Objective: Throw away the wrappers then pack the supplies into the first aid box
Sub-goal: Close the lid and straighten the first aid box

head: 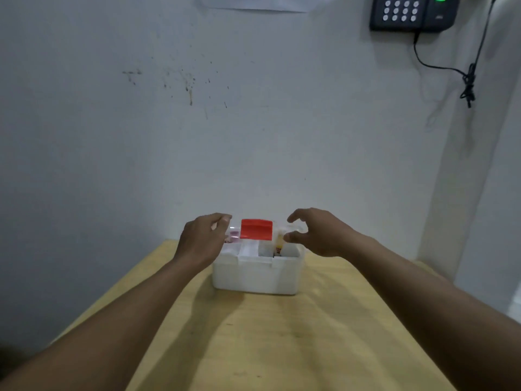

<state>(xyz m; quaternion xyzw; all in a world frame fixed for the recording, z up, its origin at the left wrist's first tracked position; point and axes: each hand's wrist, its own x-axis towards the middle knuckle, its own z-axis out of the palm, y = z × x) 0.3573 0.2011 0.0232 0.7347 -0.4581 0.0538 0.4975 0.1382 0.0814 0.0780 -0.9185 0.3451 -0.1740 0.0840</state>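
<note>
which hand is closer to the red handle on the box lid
Left. The left hand has its fingertips on the clear lid right beside the red handle. The right hand hovers open off the handle's other end, with a slightly wider gap.

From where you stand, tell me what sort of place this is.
Probably an office or workplace corner, not a home: a wall-mounted access keypad with a green light, a marked plain wall, and a bare wooden table holding only the first aid box.
</note>
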